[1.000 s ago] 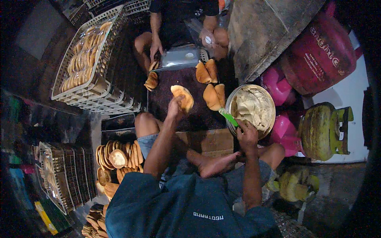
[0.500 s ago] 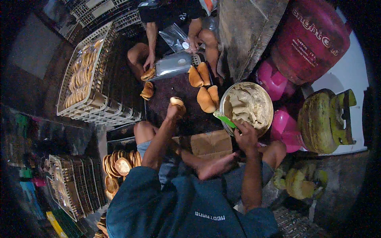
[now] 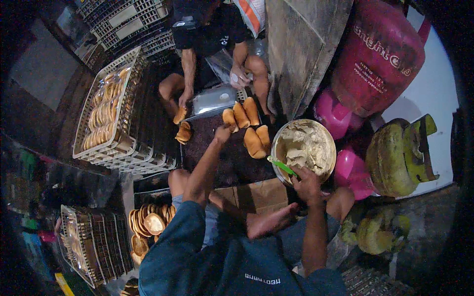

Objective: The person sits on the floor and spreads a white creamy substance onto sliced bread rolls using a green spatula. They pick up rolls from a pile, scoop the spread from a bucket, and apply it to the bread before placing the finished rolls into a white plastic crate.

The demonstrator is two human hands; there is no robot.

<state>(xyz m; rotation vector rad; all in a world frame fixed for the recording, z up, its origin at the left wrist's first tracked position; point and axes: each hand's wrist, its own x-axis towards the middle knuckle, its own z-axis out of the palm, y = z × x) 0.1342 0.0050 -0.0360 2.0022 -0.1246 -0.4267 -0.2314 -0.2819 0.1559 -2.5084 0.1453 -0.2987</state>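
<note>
Along the far left, a crate (image 3: 120,142) holds wrapped breads (image 3: 104,109) in rows, seemingly to save room. Toward the middle, the left hand (image 3: 223,134) pinches a folded bread (image 3: 229,117) beside other folded breads (image 3: 241,115). Farther right, a green spatula (image 3: 285,168) is clamped in the right hand (image 3: 307,185) at the tub's (image 3: 334,150) rim, probably for closeness to the cream (image 3: 308,143).

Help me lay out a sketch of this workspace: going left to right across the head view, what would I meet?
Lower-left crate stack, pile of round breads, left hand, lower pair of folded breads, tub of pale spread, upper yellow-green gas cylinder.
</note>
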